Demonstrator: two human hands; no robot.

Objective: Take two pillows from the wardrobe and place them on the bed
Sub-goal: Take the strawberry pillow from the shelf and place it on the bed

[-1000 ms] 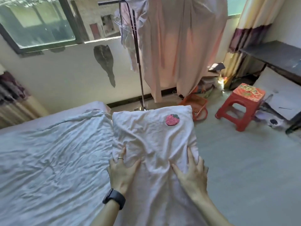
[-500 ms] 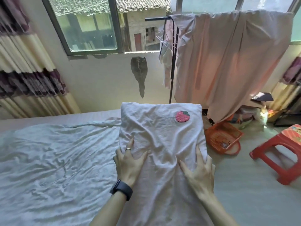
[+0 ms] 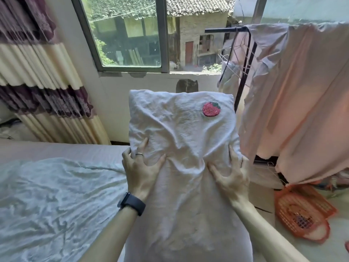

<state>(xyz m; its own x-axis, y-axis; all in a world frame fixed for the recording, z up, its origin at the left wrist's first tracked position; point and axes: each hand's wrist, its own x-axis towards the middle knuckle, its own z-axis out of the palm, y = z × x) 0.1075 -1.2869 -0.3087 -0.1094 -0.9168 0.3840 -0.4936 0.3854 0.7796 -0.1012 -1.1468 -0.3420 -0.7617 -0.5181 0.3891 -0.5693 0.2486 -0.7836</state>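
Note:
I hold a white pillow (image 3: 181, 140) with a red strawberry patch (image 3: 211, 109) out in front of me, its far end raised toward the window. My left hand (image 3: 140, 167), with a ring and a black watch, grips the pillow's left side, thumb dug into the cloth. My right hand (image 3: 229, 173) grips its right side, fingers curled round the edge. The bed (image 3: 52, 195), covered by a wrinkled pale sheet, lies to the left, and the pillow hangs beside its right edge. No second pillow or wardrobe is in view.
A black clothes rack (image 3: 243, 67) with pink garments (image 3: 294, 103) stands right of the pillow. An orange basket (image 3: 302, 210) lies on the floor at the right. A window (image 3: 128, 33) and striped curtain (image 3: 37, 69) are behind the bed.
The pillow has risen and its far end now reaches the window sill. My view has tilted up and turned left; the red stool has left the frame. Both hands keep their hold, fingers more curled.

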